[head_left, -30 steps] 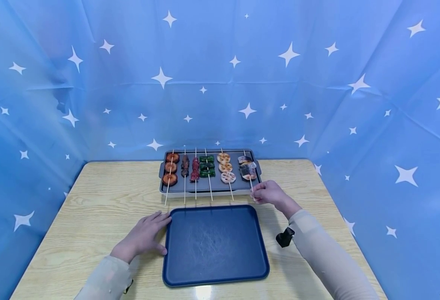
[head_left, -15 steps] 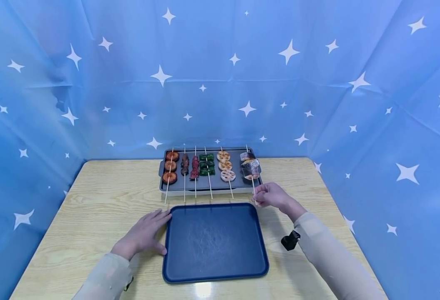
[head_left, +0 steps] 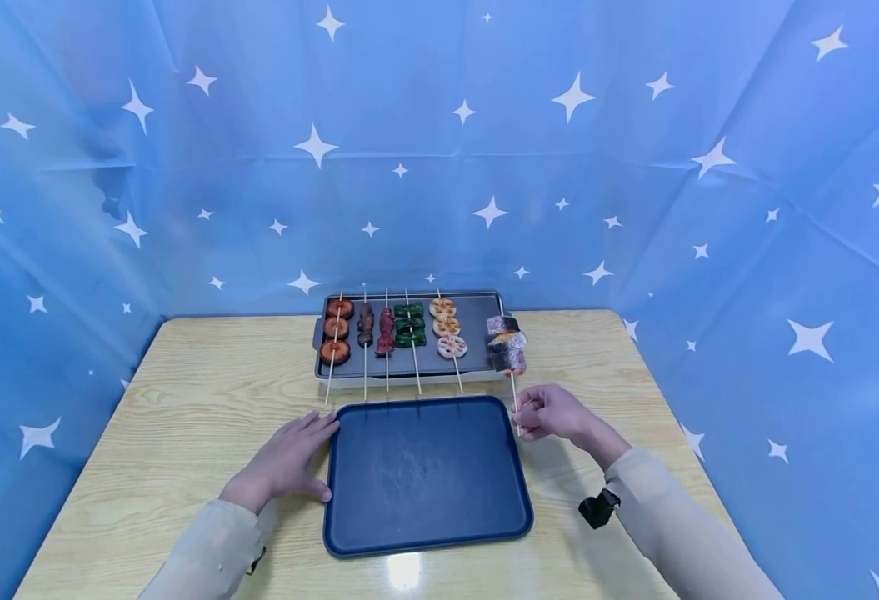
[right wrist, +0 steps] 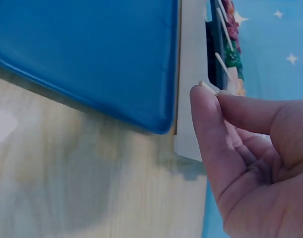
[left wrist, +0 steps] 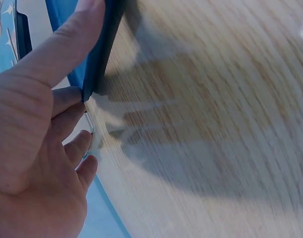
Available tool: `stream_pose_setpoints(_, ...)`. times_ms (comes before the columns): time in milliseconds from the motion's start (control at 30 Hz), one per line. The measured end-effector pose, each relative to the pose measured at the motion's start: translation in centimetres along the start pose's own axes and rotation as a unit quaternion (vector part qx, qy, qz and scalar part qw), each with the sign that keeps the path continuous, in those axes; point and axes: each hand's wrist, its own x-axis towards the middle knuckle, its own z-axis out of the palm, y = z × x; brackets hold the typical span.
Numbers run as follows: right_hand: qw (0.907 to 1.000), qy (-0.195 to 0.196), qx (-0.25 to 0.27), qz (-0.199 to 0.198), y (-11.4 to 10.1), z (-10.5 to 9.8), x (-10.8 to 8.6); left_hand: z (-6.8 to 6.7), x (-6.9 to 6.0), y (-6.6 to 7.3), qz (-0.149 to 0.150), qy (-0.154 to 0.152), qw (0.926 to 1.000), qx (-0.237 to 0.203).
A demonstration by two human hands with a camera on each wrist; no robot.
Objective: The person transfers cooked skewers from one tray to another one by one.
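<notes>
My right hand [head_left: 555, 414] pinches the lower end of a fish skewer [head_left: 506, 354], its silvery-skinned pieces raised over the grill's front right corner. In the right wrist view, thumb and finger of the right hand [right wrist: 255, 148] meet on the stick's tip. My left hand [head_left: 285, 462] rests against the left edge of an empty dark blue tray [head_left: 427, 475], fingers extended. The left wrist view has the left hand's thumb [left wrist: 67, 47] on the tray's rim and the other fingers relaxed. Behind the tray stands a dark grill plate [head_left: 472, 308] on a pale base.
On the grill lie skewers of round brown slices [head_left: 336, 328], dark meat [head_left: 366, 323], red meat [head_left: 385, 332], green pepper [head_left: 410, 325] and lotus root [head_left: 446, 327]. Their sticks jut over the front edge. A wooden table [head_left: 184, 400] lies underneath; a blue star-patterned curtain [head_left: 409, 208] surrounds it.
My right hand has drawn the fish skewer toward me and slightly right, lifting it off the grill plate. The left hand stays at the tray's edge.
</notes>
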Motion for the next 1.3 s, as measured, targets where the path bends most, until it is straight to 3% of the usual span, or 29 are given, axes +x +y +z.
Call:
stream_pose_setpoints(300, 0.9998, -0.020, 0.003, -0.001, 1.3, 1.3, -2.6, -0.1, 0.6, -0.6, 0.004, -0.002, 0.9999, -0.010)
stream_pose_setpoints(633, 0.9986, -0.051, 0.015, -0.006, 2.7, 3.3, -4.8, -0.5, 1.2, -0.9, 0.005, -0.028, 0.9995, -0.017)
stream_pose_setpoints(1000, 0.9973, -0.069, 0.023, 0.007, 2.9, 4.9, -6.2, -0.6, 1.3, -0.7, -0.005, -0.033, 0.9994, -0.010)
stream_pose_setpoints(1300, 0.9942, -0.105, 0.023, 0.004, 4.5, 5.1, -7.1, -1.0, 1.3, -0.4, 0.000, -0.036, 0.9993, -0.012)
